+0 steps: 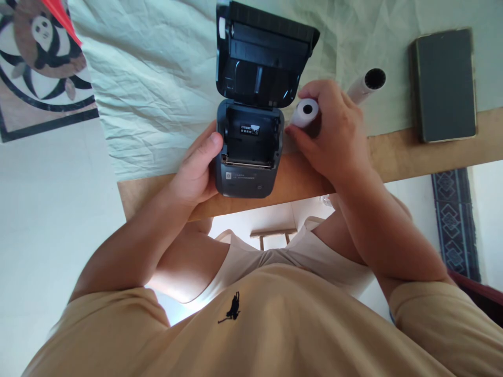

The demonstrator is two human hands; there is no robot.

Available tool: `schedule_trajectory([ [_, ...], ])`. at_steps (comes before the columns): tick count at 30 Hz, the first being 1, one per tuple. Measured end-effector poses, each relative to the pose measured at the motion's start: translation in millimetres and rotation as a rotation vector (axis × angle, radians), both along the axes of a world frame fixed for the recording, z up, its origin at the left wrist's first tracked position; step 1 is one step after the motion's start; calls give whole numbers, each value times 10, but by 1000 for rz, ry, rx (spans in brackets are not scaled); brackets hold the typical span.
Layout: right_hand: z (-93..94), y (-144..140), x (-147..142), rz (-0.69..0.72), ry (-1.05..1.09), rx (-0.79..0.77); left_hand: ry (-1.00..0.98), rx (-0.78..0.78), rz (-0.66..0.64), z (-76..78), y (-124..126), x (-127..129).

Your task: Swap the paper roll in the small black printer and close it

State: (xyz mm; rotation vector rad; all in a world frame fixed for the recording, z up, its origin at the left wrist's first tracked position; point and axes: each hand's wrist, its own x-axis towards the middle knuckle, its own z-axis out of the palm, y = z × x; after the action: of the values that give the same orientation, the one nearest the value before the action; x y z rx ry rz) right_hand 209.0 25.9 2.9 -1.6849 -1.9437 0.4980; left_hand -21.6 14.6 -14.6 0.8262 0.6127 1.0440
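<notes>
A small dark grey printer [247, 180] stands near the table's front edge with its lid [261, 57] swung up and back, leaving the paper bay bare. My left hand [198, 167] grips the printer's left side, thumb on its top edge. Just right of the printer, my right hand [334, 131] holds a white paper roll [305, 111], its hollow core facing me.
A second white roll [367, 85] with a dark core lies behind my right hand. A dark green book [446, 84] sits at the right. A wrinkled pale green cloth [157, 78] covers most of the wooden table [424, 146]. A patterned mat [39, 63] lies at the far left.
</notes>
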Motion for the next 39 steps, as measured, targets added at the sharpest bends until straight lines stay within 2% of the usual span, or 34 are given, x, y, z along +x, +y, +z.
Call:
schedule_trajectory([
  [2, 9, -34, -4, 15, 30, 57, 7, -17, 2, 32, -7, 4],
  [6, 67, -129, 103, 96, 113, 444, 11, -45, 22, 73, -25, 9],
  [8, 105, -153, 230, 41, 153, 601, 14, -55, 34, 76, -30, 10],
  [9, 121, -151, 302, -15, 146, 630, 17, -56, 32, 75, -30, 10],
  [12, 126, -94, 498, -137, 27, 562, 11, -47, 19, 68, -25, 11],
  [17, 9, 46, 621, -174, -38, 266, 58, -27, 28, 59, -10, 14],
  [20, -23, 57, 614, -158, -14, 208, 75, -18, 41, 45, -6, 11],
  [27, -50, 24, 582, 23, 41, 290, 61, -2, 55, -30, 0, 26],
  [31, -97, 43, 560, 25, 34, 279, 52, -2, 73, -41, 12, 64],
  [36, -120, 66, 540, -41, 6, 302, 15, -29, 115, -3, 10, 119],
  [39, -119, 65, 576, -7, 23, 350, 6, -25, 88, 23, 1, 96],
])
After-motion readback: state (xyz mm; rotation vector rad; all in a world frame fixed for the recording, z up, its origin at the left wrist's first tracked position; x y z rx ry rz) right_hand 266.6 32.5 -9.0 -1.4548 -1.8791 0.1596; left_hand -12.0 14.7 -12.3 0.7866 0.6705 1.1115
